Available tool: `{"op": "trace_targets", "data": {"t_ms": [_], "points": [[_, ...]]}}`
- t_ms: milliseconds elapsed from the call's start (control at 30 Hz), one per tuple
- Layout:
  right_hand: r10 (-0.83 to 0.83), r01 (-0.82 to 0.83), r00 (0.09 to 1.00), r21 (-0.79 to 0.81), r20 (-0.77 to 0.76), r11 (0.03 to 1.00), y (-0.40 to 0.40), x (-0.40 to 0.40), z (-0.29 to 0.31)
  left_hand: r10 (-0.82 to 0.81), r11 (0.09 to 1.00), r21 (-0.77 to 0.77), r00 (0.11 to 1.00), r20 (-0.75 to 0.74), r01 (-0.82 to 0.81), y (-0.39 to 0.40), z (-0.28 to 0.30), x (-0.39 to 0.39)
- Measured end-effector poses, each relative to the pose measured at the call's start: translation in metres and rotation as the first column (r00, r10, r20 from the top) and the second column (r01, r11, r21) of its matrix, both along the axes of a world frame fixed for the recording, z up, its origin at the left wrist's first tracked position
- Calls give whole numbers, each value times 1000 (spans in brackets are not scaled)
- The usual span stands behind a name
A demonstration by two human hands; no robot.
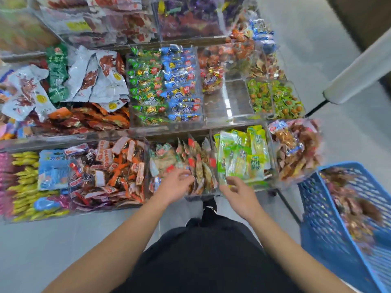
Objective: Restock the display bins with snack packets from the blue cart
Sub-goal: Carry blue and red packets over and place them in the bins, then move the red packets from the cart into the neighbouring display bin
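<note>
Two hands are tidying packets: left hand (176,183) pressing brown packets (201,166), right hand (240,192) empty, fingers loosely curled; next, probably reaching to blue cart (330,235).

Blue plastic lattice cart (330,227): cut off by right and bottom edges, its brown packets (355,210) motion-blurred. Left hand (176,185) fingertips smeared among tan upright packets (201,168); grip unclear. Packet print unreadable throughout.
</note>
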State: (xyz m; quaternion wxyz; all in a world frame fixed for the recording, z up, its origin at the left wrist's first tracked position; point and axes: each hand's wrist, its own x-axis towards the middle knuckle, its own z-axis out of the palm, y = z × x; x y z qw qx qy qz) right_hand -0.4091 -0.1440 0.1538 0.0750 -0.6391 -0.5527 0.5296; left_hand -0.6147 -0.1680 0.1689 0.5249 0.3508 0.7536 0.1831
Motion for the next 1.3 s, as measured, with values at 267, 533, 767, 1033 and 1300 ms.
{"op": "trace_targets", "data": {"t_ms": [267, 533, 767, 1033, 1300], "points": [[-359, 365, 931, -163, 67, 916, -123, 72, -23, -162, 958, -209, 972, 169, 196, -55, -20, 58], [-659, 656, 750, -204, 66, 726, -192, 143, -30, -429, 850, -251, 885, 182, 463, -66, -37, 149], [-832, 820, 554, -187, 18, 542, -218, 237, -27, -594, 749, -257, 791, 147, 611, -61, -40, 261], [-933, 912, 349, -198, -86, 360, -214, 334, -33, -666, 710, -176, 731, 146, 682, -41, -40, 378], [-967, 943, 222, -226, -123, 245, -173, 403, -41, -688, 695, -131, 706, 166, 707, 22, -45, 464]]}}
